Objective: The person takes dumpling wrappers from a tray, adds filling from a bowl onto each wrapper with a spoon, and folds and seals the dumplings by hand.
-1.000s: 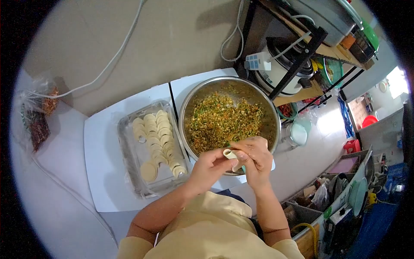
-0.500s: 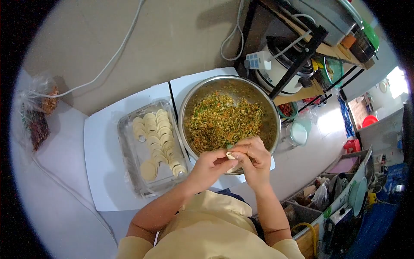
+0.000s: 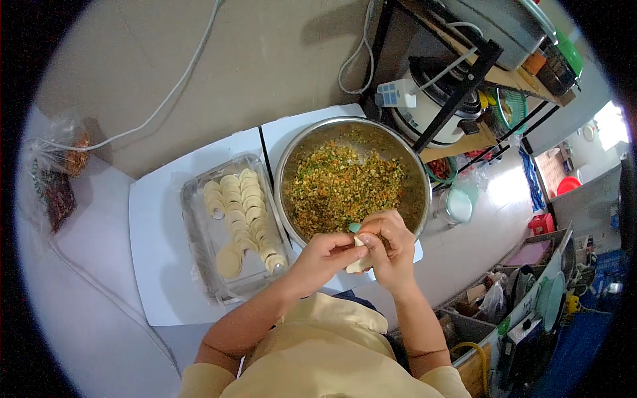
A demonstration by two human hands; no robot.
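My left hand (image 3: 325,257) and my right hand (image 3: 390,249) meet over the near rim of a steel bowl (image 3: 287,149). Between them they pinch a pale dumpling (image 3: 359,265), its dough edge pressed under thumbs and fingertips. Whatever is inside the dough is hidden. Chopped filling (image 3: 345,182) in green, orange and yellow bits fills much of the bowl. A small teal piece (image 3: 355,227), perhaps a handle end, shows just beyond my fingertips. To the left, a clear tray (image 3: 199,265) holds overlapping rows of round dough wrappers (image 3: 229,262).
The tray and bowl stand on a white table (image 3: 159,265) against the wall. At the right rear is a black-framed shelf (image 3: 458,99) with a white cooker (image 3: 424,123) beneath. Grey bins (image 3: 468,325) stand at the lower right. A bagged item (image 3: 58,192) lies at the far left.
The dumpling has turned in my fingers, so more of its pale body shows below them. My hands stay in nearly the same place. Tray and bowl look unchanged.
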